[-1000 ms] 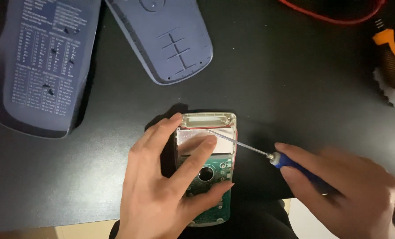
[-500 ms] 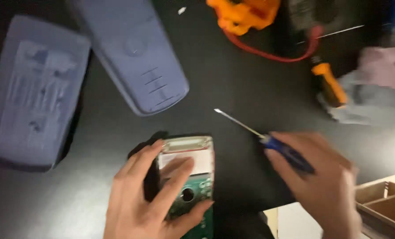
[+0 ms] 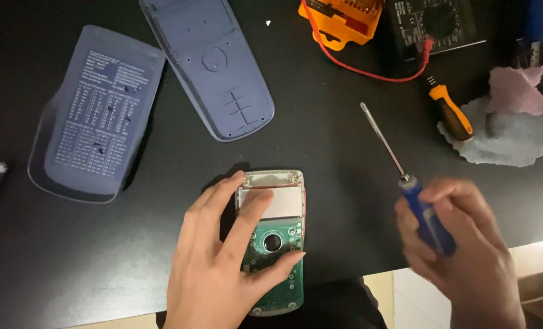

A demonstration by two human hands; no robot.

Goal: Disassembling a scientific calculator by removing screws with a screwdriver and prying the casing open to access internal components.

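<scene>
Lying opened calculator (image 3: pixel 276 240), green board exposed

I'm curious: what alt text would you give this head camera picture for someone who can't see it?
A person's left hand steadies an opened device with a bare green circuit board on a black table, while the right hand holds a blue-handled screwdriver lifted clear of it. Two grey-blue casing covers lie above, an orange-handled screwdriver to the right.

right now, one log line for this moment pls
left hand: flat on opened device, green board exposed | right hand: holds blue-handled screwdriver, tip raised off device | back cover: lying apart on black table
</scene>
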